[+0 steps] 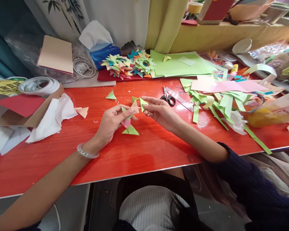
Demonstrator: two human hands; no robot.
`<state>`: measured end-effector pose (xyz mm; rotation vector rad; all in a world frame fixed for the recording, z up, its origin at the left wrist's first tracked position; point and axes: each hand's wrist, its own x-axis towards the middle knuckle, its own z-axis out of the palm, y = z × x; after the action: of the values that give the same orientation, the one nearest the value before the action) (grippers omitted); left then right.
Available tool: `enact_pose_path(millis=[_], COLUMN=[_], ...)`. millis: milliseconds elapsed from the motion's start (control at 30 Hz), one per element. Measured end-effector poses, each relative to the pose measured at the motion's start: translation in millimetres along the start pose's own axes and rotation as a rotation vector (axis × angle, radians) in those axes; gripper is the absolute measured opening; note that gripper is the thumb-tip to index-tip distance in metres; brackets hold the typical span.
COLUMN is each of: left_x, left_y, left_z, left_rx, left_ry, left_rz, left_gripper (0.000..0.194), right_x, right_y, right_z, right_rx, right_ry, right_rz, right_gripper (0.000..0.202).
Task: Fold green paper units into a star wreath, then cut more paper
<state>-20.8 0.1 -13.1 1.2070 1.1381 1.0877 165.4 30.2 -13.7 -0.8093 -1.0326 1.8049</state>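
My left hand [113,122] is closed on a chain of folded paper pieces [126,123] in green, pink and peach. A green triangle hangs at its lower end, just above or on the red table. In the fingertips of my right hand [161,110] is a folded green paper piece [143,104], held right beside the chain's peach piece. Whether the two touch is hard to tell. A loose green folded triangle [111,95] lies on the table beyond my left hand, and peach folded pieces [82,111] lie to its left.
Black-handled scissors [169,97] and a clear ruler [179,98] lie right of my hands. Paper strips [221,102] pile up farther right. At the back are star-shaped paper rings [119,65], green sheets [183,62] and a blue tissue pack [103,53]. A box [31,117] stands left.
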Motion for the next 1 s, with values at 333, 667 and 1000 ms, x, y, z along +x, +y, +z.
enact_pose_path(millis=[333,667,1000], left_x=[-3,-1,-12], left_y=[-2,-6,2], left_z=[2.2,0.5,6.0], left_rx=[0.066,0.186,0.174], left_ry=[-0.016,0.045,0.006], left_rz=[0.086,0.163,0.177], left_gripper=[0.022,0.021,0.017], right_x=[-6,-9,-25], right_y=[5,-3,-14], right_z=[2,-1,9], right_rx=[-0.104,-0.359,-0.529], right_ry=[-0.062,-0.036,-0.029], right_rz=[-0.098,-0.145,-0.3], right_gripper=[0.038,0.018,0.02])
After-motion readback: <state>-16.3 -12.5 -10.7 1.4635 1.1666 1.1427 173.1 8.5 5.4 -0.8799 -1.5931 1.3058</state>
